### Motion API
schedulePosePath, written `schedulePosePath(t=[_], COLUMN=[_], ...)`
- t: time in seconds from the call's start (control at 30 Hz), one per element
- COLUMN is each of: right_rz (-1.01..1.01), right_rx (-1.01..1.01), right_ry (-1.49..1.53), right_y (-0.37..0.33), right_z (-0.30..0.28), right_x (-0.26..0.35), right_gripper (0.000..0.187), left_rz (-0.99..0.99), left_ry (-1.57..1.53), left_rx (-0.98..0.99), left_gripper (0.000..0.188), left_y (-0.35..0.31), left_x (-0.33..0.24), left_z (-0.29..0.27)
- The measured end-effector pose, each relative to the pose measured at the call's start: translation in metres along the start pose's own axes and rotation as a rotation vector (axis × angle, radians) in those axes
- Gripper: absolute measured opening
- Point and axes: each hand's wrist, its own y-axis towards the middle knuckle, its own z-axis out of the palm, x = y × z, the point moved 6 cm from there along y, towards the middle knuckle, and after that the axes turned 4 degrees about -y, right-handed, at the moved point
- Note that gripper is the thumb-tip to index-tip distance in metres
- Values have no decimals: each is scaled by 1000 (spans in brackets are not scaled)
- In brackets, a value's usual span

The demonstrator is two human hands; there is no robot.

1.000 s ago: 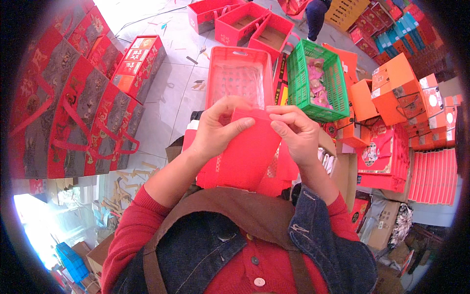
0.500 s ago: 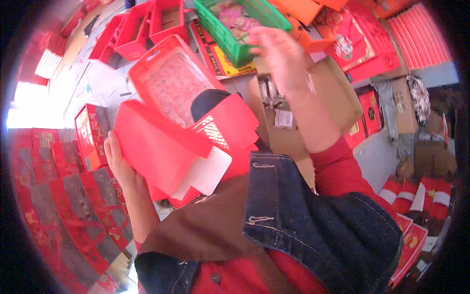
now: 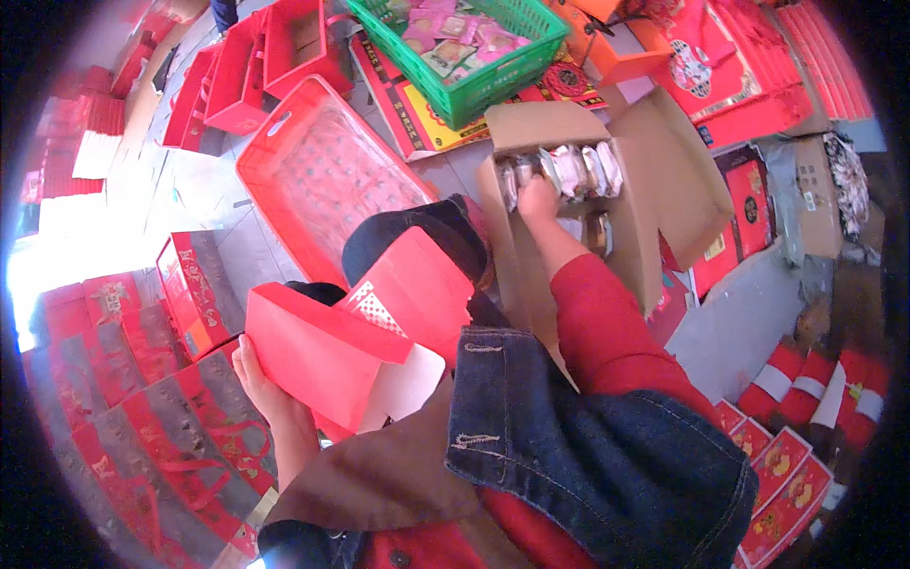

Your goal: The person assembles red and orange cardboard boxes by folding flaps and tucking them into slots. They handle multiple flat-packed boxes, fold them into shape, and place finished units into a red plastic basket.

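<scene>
Our left hand point(image 3: 275, 403) grips the red box point(image 3: 313, 346), left of the cardboard box point(image 3: 517, 261); our right hand point(image 3: 540, 199), nearer the packets point(image 3: 572, 171), dips inside, their long sides running roughly our way; whether it pinches one we cannot tell.

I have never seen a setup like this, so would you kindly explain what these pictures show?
Of course. There is no machine here: these are a person's own bare hands. The view looks down from a wide fisheye camera worn on the head, which is why straight edges bend near the rim. The left hand holds a red box whose white inside shows at the near end. The right hand reaches into an open cardboard box, among small wrapped packets; its fingertips are hard to see. Beyond lie a red tray and a green crate with pink packets. Red and grey bags stand at the left.
</scene>
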Motion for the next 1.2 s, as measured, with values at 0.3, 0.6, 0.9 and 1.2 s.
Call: schedulePosePath(t=[0.3, 0.6, 0.9, 1.2], right_rz=[-69, -751, -1595, -1432], right_rx=[58, 472, -261, -291], right_ry=[154, 997, -110, 372], right_y=[-1, -240, -349, -345], right_z=[-47, -302, -296, -291], right_x=[-35, 118, 186, 194], right_gripper=[42, 36, 40, 48], left_rz=[-194, -30, -40, -111], left_ry=[-265, -398, -560, -616], left_rx=[-7, -87, -113, -137], left_gripper=[20, 21, 19, 19], left_y=[14, 17, 11, -10], left_x=[14, 15, 17, 15], left_z=[-4, -9, -25, -48])
